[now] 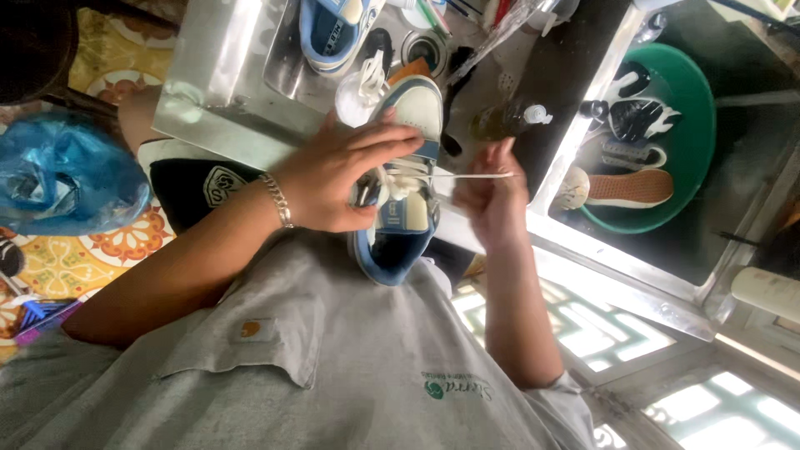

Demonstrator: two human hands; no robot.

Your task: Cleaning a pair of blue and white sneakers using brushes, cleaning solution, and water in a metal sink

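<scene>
Head view: left hand (346, 179) clamps blue-and-white sneaker (406, 179) at frame centre, fingers wrapped over its laced top. Right hand (492, 200) pinches white lace (471, 175), pulled taut rightward, across the shoe's long axis, which runs top to bottom. Second sneaker (333, 29) upper centre; green basin (692, 142) upper right.

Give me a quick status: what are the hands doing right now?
Left hand grips blue-and-white sneaker. Right hand pinches white lace, pulled taut sideways. Nothing between the hands.
</scene>
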